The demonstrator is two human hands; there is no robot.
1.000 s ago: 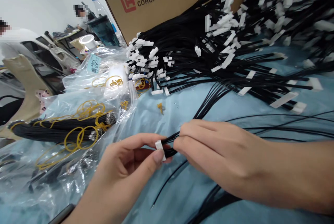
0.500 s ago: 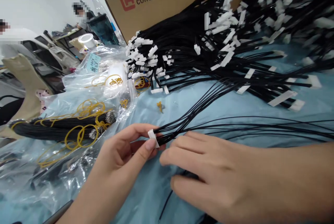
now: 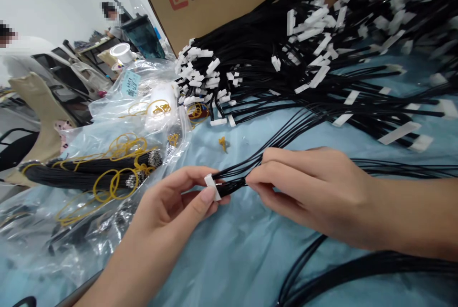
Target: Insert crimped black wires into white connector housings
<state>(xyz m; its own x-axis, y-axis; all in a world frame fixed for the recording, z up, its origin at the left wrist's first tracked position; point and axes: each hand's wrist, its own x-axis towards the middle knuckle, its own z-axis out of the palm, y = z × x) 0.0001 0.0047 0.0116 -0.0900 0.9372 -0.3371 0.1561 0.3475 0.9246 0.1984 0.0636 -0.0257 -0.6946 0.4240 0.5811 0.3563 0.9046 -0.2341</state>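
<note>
My left hand [image 3: 182,206] pinches a small white connector housing [image 3: 212,186] between thumb and fingers. Several thin black wires [image 3: 265,149] run out of the housing toward the upper right. My right hand [image 3: 307,192] is closed just right of the housing, thumb and forefinger pressed together on a black wire [image 3: 234,184]. That wire's end points at the back of the housing; whether it sits inside I cannot tell. More loose black wires [image 3: 343,269] lie below my right forearm on the blue cloth [image 3: 222,259].
A large heap of black cables with white connectors [image 3: 250,63] lies behind, against a cardboard box [image 3: 161,20]. At left are clear plastic bags [image 3: 89,240], a bundle of black wires [image 3: 67,178] and yellow ties [image 3: 118,185]. Two people sit farther back at left.
My right hand has moved up from the cloth, and its fingers have closed on a wire beside the housing. The left hand keeps its hold; the loose wires below now show.
</note>
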